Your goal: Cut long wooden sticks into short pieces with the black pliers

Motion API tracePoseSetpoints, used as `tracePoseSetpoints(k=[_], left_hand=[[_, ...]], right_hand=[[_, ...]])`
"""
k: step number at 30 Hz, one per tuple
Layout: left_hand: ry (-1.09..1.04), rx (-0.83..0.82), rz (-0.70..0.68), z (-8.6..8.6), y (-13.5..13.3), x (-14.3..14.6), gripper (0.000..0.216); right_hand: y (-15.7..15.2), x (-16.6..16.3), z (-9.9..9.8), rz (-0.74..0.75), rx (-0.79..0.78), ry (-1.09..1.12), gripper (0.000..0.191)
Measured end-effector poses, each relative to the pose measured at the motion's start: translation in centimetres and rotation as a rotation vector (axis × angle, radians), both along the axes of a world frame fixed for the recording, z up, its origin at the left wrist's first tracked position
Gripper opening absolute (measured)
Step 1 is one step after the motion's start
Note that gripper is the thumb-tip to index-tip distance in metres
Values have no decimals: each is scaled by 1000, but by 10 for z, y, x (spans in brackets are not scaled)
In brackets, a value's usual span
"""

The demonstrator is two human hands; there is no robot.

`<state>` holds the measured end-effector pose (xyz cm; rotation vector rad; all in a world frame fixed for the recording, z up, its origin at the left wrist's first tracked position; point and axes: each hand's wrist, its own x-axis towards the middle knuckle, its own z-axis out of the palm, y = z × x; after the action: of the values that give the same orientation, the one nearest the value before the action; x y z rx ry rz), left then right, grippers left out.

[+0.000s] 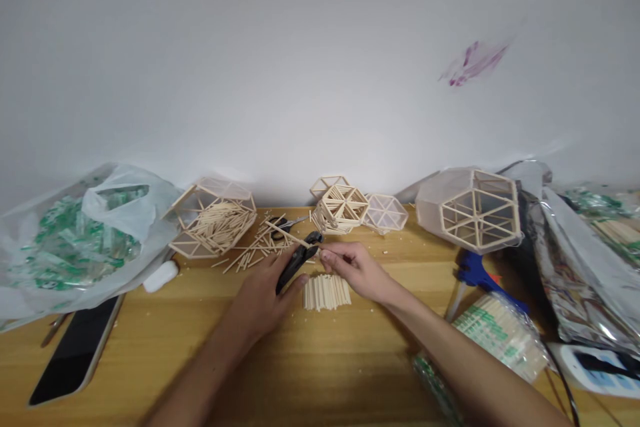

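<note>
My left hand (263, 297) is wrapped round the black handles of a hand cutter (294, 265), probably diagonal pliers. A thin wooden stick (287, 233) runs across the cutter's jaws. Its near end is pinched between the thumb and fingers of my right hand (354, 268). Just below the hands, a row of short cut sticks (326, 292) lies on the wooden table (280, 373). Black-handled scissors (281, 229) rest behind the cutter among loose long sticks (250, 255).
At left are a plastic bag of green-printed wrappers (85, 233), a phone (75, 350) and a white case (161, 275). Hexagonal stick frames (215, 187) (477, 213) line the wall. A blue glue gun (473, 270), packaged sticks (500, 333) and a power strip (595, 370) lie right.
</note>
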<state>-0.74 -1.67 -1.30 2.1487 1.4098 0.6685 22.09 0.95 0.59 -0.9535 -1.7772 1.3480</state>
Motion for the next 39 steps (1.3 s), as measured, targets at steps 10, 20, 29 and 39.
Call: tracePoseSetpoints(k=[10,20,29,39], left_hand=[[-11,14,15,1,-2,2,55],[-39,-42,66,3,-1,5,38],[43,135,157,-3,4,-2,41],[44,102,197,4,8,-17,37]], right_hand=[[1,1,-2,21,-39,15,49],[1,0,-4,26,-58,18,50],[5,6,1,23,53,-87,45],[16,15,-24,-160,377,-594,15]])
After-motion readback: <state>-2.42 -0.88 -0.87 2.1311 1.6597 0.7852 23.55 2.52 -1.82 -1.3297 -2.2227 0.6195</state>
